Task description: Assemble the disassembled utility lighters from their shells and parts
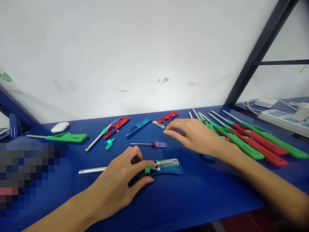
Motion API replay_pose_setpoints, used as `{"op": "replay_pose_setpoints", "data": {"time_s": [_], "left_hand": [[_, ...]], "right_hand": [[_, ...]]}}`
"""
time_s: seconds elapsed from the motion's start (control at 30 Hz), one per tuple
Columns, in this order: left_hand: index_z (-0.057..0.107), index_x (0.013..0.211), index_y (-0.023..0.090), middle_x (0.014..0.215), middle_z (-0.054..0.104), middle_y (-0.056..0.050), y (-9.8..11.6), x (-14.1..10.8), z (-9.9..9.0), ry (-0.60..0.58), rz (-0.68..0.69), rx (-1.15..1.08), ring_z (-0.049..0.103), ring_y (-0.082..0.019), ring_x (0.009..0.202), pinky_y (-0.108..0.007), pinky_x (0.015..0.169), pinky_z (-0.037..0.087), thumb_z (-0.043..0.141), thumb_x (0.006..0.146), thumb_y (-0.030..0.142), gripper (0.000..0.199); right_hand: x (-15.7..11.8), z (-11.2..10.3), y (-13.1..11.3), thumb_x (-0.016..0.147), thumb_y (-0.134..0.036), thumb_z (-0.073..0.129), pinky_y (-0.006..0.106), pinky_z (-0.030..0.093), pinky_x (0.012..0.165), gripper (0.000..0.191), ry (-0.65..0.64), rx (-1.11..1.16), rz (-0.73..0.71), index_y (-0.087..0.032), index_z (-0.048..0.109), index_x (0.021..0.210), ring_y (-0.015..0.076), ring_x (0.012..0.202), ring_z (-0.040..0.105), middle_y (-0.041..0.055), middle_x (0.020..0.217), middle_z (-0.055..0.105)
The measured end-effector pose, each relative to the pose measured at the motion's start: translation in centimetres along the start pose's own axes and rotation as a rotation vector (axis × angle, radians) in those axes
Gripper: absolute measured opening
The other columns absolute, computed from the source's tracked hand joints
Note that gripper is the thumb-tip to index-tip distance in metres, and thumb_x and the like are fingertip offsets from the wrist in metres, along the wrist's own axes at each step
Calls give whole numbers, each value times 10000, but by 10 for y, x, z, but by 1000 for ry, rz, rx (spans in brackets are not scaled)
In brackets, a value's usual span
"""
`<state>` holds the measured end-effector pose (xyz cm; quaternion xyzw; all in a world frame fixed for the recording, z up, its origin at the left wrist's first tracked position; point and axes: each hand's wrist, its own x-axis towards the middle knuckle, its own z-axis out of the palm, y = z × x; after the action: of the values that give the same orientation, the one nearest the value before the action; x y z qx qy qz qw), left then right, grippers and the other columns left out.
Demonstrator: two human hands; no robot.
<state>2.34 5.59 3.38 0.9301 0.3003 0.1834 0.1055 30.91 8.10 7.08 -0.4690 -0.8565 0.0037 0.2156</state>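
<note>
My left hand (125, 175) is closed around an opened long-neck gas lighter (169, 169) that lies on the table. Its blue half-shell carries a clear fuel tank (167, 162), a green piece (148, 170) and a metal tube (91, 170); the fingers hide its middle. Raised over the table, my right hand (193, 133) has bent fingers, with a small gap between thumb and index finger and nothing visible in it. Just left of its fingertips is a loose clear tank (158, 124) beside a red half-shell (169, 117). A screwdriver (154, 144) lies between my hands.
Behind are a blue half-shell (138, 126), a red half-shell (117, 127) with a tube, and a green trigger (109, 143). Several assembled lighters (251, 138) lie right; one green lighter (67, 137) and a white case (60, 127) are left. A power strip (285, 119) sits beyond the frame post (253, 54).
</note>
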Motion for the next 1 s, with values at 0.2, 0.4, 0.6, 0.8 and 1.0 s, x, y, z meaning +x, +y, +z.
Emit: {"op": "replay_pose_setpoints", "data": {"time_s": [0.2, 0.4, 0.6, 0.8, 1.0], "left_hand": [[580, 1314, 318, 1114, 560, -32, 1, -2, 0, -13, -77, -26, 636, -217, 922, -396, 816, 568, 640, 993, 356, 329], [503, 1370, 353, 1273, 519, -45, 3, 0, -6, -12, -144, -87, 665, -215, 954, -425, 861, 584, 628, 981, 432, 416], [591, 1254, 311, 1146, 606, -28, 3, 3, -9, 83, -148, -84, 658, -179, 869, -342, 790, 571, 496, 1048, 425, 254], [680, 1013, 241, 1038, 683, -50, -31, 23, -24, 273, -63, 118, 652, -221, 969, -374, 879, 529, 424, 1055, 328, 274], [716, 985, 179, 998, 722, -120, -85, 37, -44, 386, -145, 279, 620, -317, 983, -524, 901, 489, 440, 1027, 317, 311]], "right_hand": [[2, 14, 11, 1092, -316, 455, 465, 505, 979, 343, -38, -185, -21, -170, 684, 1301, 297, 1159, 629, 126, 1231, 705], [1, 20, 22, 1119, -372, 366, 563, 453, 1100, 436, -37, -257, 3, -206, 585, 1457, 322, 1320, 561, 144, 1446, 598], [5, 21, 41, 1103, -473, 347, 586, 439, 1139, 488, 21, -352, 60, -208, 590, 1433, 400, 1517, 328, 152, 1697, 267], [40, 4, 59, 1055, -280, 491, 578, 524, 1029, 296, -3, -492, 71, -245, 718, 1242, 425, 1447, 404, 92, 1699, 287], [54, 0, 83, 1013, -366, 647, 490, 566, 960, 323, 7, -582, 191, -191, 640, 1285, 266, 1153, 648, 110, 1358, 623]]}}
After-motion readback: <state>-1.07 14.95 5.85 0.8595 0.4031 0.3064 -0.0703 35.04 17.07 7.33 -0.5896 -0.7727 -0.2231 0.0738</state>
